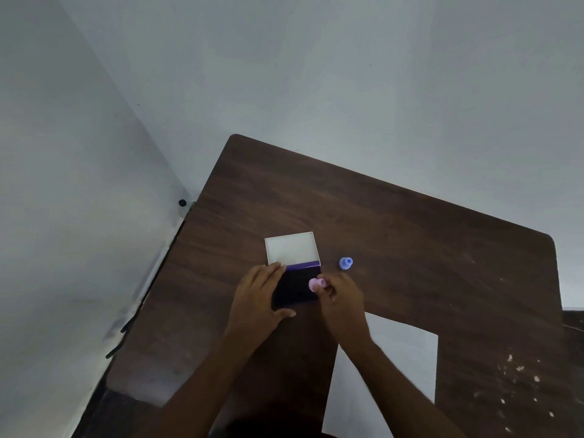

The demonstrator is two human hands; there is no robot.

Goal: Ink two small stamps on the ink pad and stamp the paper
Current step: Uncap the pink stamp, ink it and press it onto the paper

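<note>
An ink pad (297, 287) lies open on the dark wooden table (395, 235), its white lid (291, 249) folded back on the far side. My left hand (260, 295) grips the pad's left edge, thumb at its near corner. My right hand (339, 297) holds a small pink stamp (316, 283) tilted over the pad's right side; I cannot tell whether it touches the dark ink. A small blue stamp (345, 263) stands alone on the table just right of the lid. A white sheet of paper (401, 358) lies near me, partly under my right forearm.
The table's left side runs close to a grey wall with a black cable (148, 292) along it. Pale flecks (518, 377) mark the table at the right. A dark object (573, 320) sits beyond the right edge.
</note>
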